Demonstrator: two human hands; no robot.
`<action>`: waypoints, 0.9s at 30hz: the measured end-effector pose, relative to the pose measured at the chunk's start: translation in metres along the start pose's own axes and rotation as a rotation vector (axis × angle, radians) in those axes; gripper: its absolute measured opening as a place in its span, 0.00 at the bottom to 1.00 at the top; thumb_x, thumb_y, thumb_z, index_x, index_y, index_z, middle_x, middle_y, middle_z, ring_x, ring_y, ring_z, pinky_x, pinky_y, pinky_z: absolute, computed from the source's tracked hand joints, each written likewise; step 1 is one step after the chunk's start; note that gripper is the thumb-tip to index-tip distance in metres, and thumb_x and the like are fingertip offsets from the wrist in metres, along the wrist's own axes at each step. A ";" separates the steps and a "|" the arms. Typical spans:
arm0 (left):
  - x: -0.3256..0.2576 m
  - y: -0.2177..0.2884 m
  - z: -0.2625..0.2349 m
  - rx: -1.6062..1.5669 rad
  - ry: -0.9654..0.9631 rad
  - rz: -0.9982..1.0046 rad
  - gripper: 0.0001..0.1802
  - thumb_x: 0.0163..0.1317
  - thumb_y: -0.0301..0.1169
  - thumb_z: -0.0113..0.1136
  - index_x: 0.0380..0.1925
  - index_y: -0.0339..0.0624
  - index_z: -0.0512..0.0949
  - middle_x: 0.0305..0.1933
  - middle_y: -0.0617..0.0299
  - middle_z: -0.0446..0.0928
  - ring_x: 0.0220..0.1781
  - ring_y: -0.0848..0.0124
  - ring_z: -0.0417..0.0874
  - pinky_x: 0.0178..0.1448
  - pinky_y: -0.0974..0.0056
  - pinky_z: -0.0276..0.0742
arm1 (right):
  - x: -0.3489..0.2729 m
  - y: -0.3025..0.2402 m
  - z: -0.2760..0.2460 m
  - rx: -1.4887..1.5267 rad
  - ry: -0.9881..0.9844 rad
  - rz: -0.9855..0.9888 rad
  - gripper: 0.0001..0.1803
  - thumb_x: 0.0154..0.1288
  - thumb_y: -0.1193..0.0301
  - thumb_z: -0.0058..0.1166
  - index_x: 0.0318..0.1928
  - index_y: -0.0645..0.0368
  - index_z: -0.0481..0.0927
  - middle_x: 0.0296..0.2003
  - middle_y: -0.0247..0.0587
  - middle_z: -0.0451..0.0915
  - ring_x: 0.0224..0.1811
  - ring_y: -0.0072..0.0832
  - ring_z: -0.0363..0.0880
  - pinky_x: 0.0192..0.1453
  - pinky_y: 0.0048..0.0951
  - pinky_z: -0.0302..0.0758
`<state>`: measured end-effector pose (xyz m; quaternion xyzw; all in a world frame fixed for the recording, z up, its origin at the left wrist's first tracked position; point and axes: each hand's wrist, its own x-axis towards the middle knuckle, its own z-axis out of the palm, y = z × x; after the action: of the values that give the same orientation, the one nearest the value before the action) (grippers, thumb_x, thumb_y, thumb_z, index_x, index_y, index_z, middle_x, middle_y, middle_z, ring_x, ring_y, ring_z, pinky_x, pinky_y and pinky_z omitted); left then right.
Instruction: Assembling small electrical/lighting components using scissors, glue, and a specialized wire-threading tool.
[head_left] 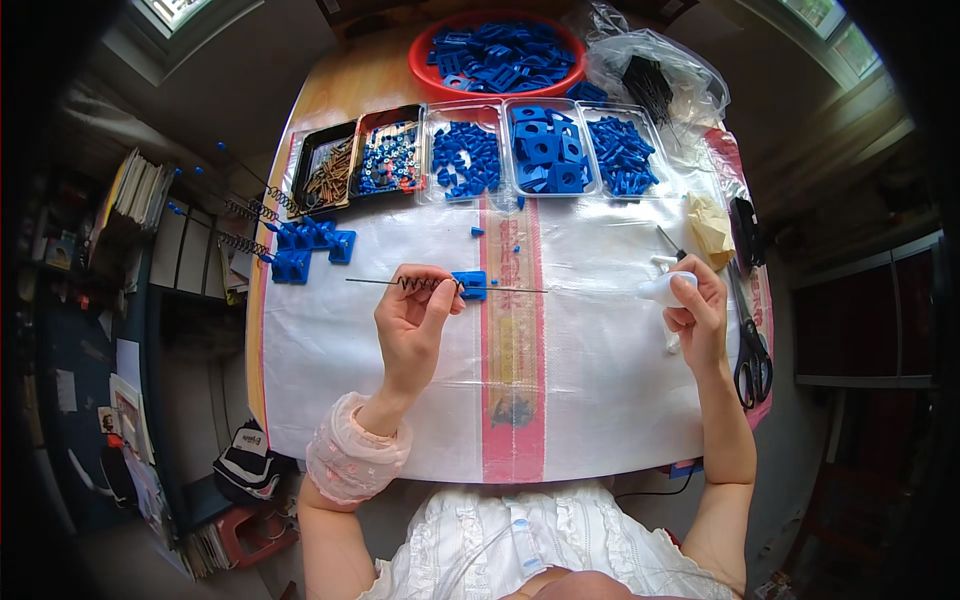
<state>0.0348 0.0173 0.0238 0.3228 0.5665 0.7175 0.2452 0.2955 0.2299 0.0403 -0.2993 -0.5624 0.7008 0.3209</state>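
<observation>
Assembly is sitting partway — left hand (412, 310) is pinching a thin rod (440, 286) carrying spring (420, 284) and blue block (470, 285) mid-table, right hand (697, 310) is gripping a white bottle (665, 289), finished pieces (305, 245) are lying far left.

White frilled blouse, button placket; gathered pink sleeve cover, perhaps lace, on left forearm; right forearm bare.

Bare white sheet (600, 380) lies open between and below the two hands, so passage there is free. Ahead, a row of trays (480, 155) and the red bowl (430, 70) block the far edge. Blue assembled pieces with springs (300, 245) crowd the left side; scissors (752, 355) and yellow cloth (710, 228) line the bench's right edge
</observation>
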 end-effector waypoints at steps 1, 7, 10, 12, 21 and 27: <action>0.000 0.000 0.000 -0.001 -0.001 0.001 0.03 0.73 0.24 0.56 0.43 0.37 0.76 0.37 0.60 0.80 0.36 0.76 0.81 0.44 0.69 0.78 | 0.000 0.000 0.001 -0.005 0.001 -0.003 0.10 0.69 0.65 0.59 0.36 0.57 0.76 0.22 0.24 0.70 0.16 0.07 0.53 0.19 0.16 0.46; 0.000 -0.001 -0.001 -0.026 -0.001 0.004 0.03 0.72 0.23 0.57 0.44 0.37 0.76 0.37 0.61 0.80 0.37 0.76 0.81 0.45 0.70 0.79 | 0.001 0.001 0.000 -0.025 -0.003 0.000 0.10 0.68 0.66 0.59 0.35 0.57 0.76 0.22 0.24 0.70 0.17 0.07 0.53 0.19 0.16 0.47; 0.001 -0.002 -0.002 -0.043 -0.005 -0.001 0.04 0.71 0.22 0.58 0.44 0.36 0.76 0.38 0.62 0.80 0.38 0.78 0.82 0.45 0.72 0.80 | 0.001 0.001 0.000 -0.017 -0.001 0.005 0.10 0.68 0.66 0.59 0.35 0.58 0.76 0.22 0.24 0.70 0.16 0.07 0.53 0.19 0.16 0.46; 0.001 -0.002 -0.001 -0.042 -0.002 -0.004 0.04 0.71 0.22 0.58 0.44 0.36 0.76 0.38 0.62 0.80 0.38 0.78 0.82 0.45 0.72 0.80 | 0.001 0.000 0.000 -0.011 0.000 0.007 0.10 0.68 0.66 0.59 0.35 0.58 0.76 0.22 0.24 0.70 0.16 0.07 0.53 0.19 0.17 0.46; 0.002 -0.001 0.000 0.000 -0.010 -0.003 0.03 0.73 0.24 0.56 0.43 0.37 0.76 0.38 0.61 0.81 0.36 0.76 0.81 0.44 0.70 0.78 | -0.003 -0.002 0.001 -0.044 0.009 -0.057 0.08 0.68 0.69 0.59 0.36 0.59 0.76 0.22 0.24 0.70 0.17 0.08 0.55 0.19 0.17 0.47; 0.000 -0.002 0.000 -0.014 -0.016 -0.020 0.04 0.73 0.24 0.57 0.44 0.37 0.77 0.38 0.61 0.81 0.37 0.76 0.81 0.44 0.70 0.78 | -0.014 -0.011 0.007 -0.175 -0.010 -0.162 0.05 0.68 0.74 0.59 0.36 0.61 0.77 0.23 0.24 0.69 0.19 0.08 0.58 0.22 0.17 0.50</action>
<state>0.0345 0.0178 0.0217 0.3213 0.5627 0.7163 0.2590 0.3004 0.2163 0.0532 -0.2762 -0.6454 0.6224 0.3462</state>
